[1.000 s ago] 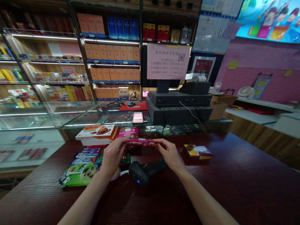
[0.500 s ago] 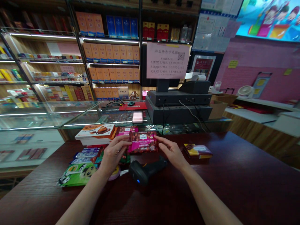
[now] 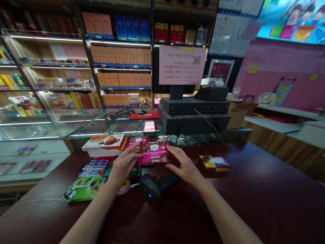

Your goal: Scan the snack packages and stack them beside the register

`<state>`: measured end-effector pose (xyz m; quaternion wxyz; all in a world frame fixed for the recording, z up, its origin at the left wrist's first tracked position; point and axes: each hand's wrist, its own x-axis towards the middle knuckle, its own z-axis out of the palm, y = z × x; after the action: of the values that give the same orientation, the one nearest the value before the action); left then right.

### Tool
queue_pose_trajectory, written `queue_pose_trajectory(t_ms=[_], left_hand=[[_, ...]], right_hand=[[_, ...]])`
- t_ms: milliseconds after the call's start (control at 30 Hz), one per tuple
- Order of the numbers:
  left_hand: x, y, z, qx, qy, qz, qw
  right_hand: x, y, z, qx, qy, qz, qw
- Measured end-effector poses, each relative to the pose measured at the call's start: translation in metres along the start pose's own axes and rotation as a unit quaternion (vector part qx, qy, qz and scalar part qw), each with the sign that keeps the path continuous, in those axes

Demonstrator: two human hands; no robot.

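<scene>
Hazelnut chocolate bar (image 3: 154, 154) — left hand (image 3: 123, 167) pinching one edge, right hand (image 3: 185, 166) spread-fingered opposite; seemingly being positioned — any turn needs a right-side pinch.

My left hand (image 3: 122, 166) is holding a chocolate pack (image 3: 153, 153) near the surface's (image 3: 256, 189) far edge, my right hand (image 3: 186, 167) touching it.

Between the left hand (image 3: 120, 167) and right hand (image 3: 186, 166), a chocolate packet (image 3: 154, 153) read "WHOLE HAZELNUTS DARK CHOCOLATE". Beyond the left, a white-and-orange box (image 3: 103, 143) bore "Dove"; beyond both, a paper sign (image 3: 180, 66) listed 20元, 200元, 300元 and 500元 under "游乐场办卡充值".
</scene>
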<state>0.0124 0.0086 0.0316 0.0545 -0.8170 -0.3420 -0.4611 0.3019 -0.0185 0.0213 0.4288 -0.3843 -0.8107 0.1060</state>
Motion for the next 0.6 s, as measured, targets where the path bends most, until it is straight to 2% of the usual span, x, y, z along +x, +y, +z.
queue_pose_trajectory(t_ms=[267,467,600], left_hand=[[-0.0018,-0.0022,0.0008,0.066,-0.008,-0.002,0.998],[0.0031,0.0001,-0.0003,0.135,-0.011,0.044,0.990],[0.0049,0.0069,-0.0019,0.155,-0.007,0.046,0.987]], right_hand=[[0.0016,-0.0048,0.0023,-0.082,0.001,-0.019,0.996],[0.0019,-0.0061,0.0048,-0.148,0.020,-0.047,0.988],[0.0021,-0.0067,0.0063,-0.195,0.034,-0.069,0.978]])
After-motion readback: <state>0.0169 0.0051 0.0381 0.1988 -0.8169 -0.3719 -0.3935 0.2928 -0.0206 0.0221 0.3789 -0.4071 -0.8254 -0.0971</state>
